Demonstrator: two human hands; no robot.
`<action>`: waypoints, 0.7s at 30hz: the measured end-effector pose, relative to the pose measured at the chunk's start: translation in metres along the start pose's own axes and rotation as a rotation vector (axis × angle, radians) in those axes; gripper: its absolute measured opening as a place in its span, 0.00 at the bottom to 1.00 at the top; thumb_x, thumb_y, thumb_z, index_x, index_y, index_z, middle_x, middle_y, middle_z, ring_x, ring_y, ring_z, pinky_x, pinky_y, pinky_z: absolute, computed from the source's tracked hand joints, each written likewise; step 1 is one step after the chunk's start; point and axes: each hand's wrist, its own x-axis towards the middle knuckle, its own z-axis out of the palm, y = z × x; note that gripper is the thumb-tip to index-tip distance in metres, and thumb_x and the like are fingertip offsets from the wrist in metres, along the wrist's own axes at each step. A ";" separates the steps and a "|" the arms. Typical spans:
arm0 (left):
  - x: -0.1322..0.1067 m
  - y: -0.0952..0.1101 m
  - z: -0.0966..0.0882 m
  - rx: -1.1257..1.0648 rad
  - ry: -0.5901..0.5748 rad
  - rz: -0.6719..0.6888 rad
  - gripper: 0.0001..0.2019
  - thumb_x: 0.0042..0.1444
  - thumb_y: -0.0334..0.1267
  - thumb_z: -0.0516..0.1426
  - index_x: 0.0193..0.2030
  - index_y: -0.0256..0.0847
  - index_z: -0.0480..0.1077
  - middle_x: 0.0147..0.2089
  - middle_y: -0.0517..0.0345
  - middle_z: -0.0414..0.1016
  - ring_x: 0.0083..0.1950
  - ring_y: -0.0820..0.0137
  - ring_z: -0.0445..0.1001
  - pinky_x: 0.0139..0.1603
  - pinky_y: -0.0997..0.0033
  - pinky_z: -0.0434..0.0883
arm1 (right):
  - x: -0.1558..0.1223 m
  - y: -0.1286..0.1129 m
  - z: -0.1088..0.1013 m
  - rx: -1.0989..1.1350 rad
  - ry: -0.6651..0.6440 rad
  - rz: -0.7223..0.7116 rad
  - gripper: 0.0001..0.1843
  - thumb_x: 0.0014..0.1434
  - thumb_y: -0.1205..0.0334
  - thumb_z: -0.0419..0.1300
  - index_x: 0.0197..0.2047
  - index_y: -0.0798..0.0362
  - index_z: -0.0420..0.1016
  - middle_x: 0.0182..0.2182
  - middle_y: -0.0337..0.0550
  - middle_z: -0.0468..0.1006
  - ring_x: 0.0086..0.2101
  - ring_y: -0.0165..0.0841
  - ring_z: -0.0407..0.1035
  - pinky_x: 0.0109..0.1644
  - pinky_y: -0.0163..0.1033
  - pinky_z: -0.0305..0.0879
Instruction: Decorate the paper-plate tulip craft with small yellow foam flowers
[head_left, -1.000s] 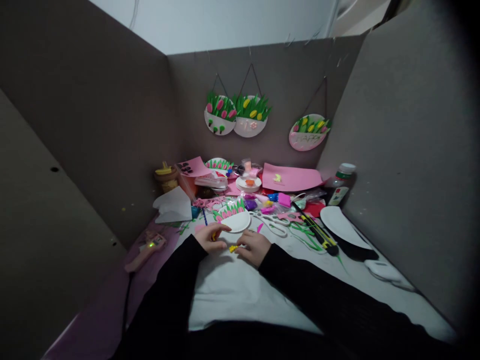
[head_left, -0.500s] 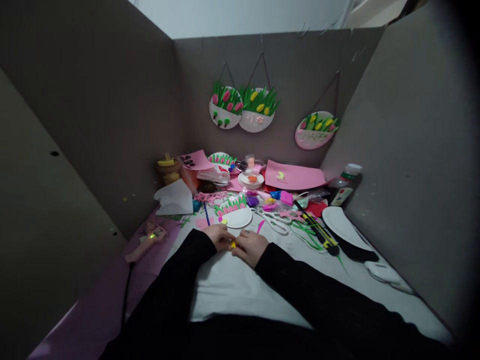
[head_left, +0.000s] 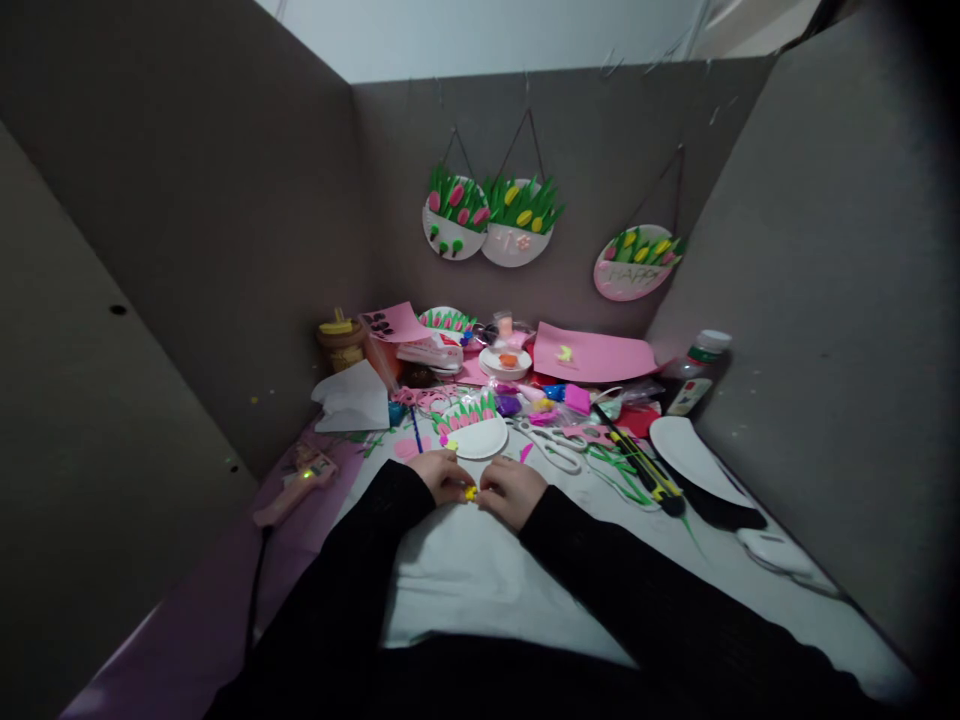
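Note:
My left hand (head_left: 441, 474) pinches a small yellow piece (head_left: 471, 493), which looks like soft clay with a lumpy outline. On the other side of it, my right hand (head_left: 514, 490) has its fingers curled together. Its fingertips are right beside the yellow piece, and whether they touch it or hold a bit of their own is hidden. Just beyond both hands lies a paper plate (head_left: 480, 440) with green paper grass and pink tulips. A small pale-yellow and pink decoration (head_left: 451, 444) sits at the plate's left edge.
White scissors (head_left: 555, 447) and a yellow-black craft knife (head_left: 645, 470) lie to the right. A pink glue gun (head_left: 296, 490) with a lit light rests at left. Clay packets (head_left: 577, 399), a bottle (head_left: 694, 370) and pink sheets (head_left: 600, 355) line the back. Flower plates (head_left: 517, 245) hang on the grey wall.
My right hand has drawn slightly to the right, widening the gap between the hands. More of the yellow piece shows at my left fingertips. The view has shifted slightly.

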 end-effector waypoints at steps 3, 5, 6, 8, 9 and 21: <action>0.001 0.001 -0.002 -0.008 -0.050 -0.027 0.10 0.30 0.41 0.67 0.24 0.47 0.77 0.21 0.60 0.62 0.21 0.74 0.56 0.25 0.73 0.54 | -0.001 0.004 0.001 0.055 0.026 -0.048 0.04 0.47 0.68 0.63 0.30 0.53 0.74 0.28 0.39 0.70 0.31 0.30 0.66 0.35 0.33 0.62; 0.000 -0.003 0.001 0.066 0.021 0.041 0.09 0.33 0.45 0.65 0.24 0.48 0.76 0.21 0.60 0.61 0.20 0.75 0.55 0.24 0.74 0.54 | -0.001 0.003 0.003 0.062 0.029 -0.106 0.04 0.49 0.68 0.62 0.31 0.52 0.74 0.29 0.39 0.70 0.31 0.30 0.66 0.36 0.33 0.62; -0.001 -0.005 0.002 0.119 0.065 0.090 0.08 0.35 0.47 0.64 0.24 0.48 0.76 0.20 0.60 0.60 0.20 0.75 0.55 0.23 0.74 0.54 | -0.002 0.002 0.004 0.054 0.032 -0.127 0.04 0.49 0.68 0.61 0.31 0.51 0.75 0.29 0.39 0.70 0.32 0.30 0.66 0.36 0.33 0.62; -0.001 -0.009 0.004 0.234 0.110 0.175 0.10 0.40 0.50 0.60 0.25 0.49 0.77 0.20 0.60 0.60 0.19 0.75 0.56 0.22 0.74 0.54 | -0.002 0.000 0.005 0.032 0.037 -0.140 0.03 0.50 0.67 0.61 0.31 0.51 0.75 0.29 0.40 0.70 0.32 0.30 0.66 0.37 0.34 0.62; -0.001 -0.010 0.004 0.290 0.084 0.197 0.10 0.42 0.50 0.60 0.26 0.49 0.77 0.21 0.59 0.61 0.19 0.75 0.57 0.21 0.74 0.54 | -0.002 -0.001 0.005 0.020 0.036 -0.137 0.03 0.50 0.67 0.61 0.31 0.51 0.75 0.29 0.40 0.70 0.32 0.31 0.66 0.37 0.34 0.62; 0.000 0.000 0.000 0.187 0.031 0.126 0.11 0.34 0.44 0.65 0.28 0.46 0.76 0.22 0.60 0.63 0.21 0.73 0.59 0.24 0.74 0.60 | -0.004 -0.003 0.006 -0.101 0.043 -0.168 0.04 0.52 0.66 0.58 0.28 0.52 0.73 0.28 0.41 0.70 0.32 0.31 0.65 0.33 0.34 0.60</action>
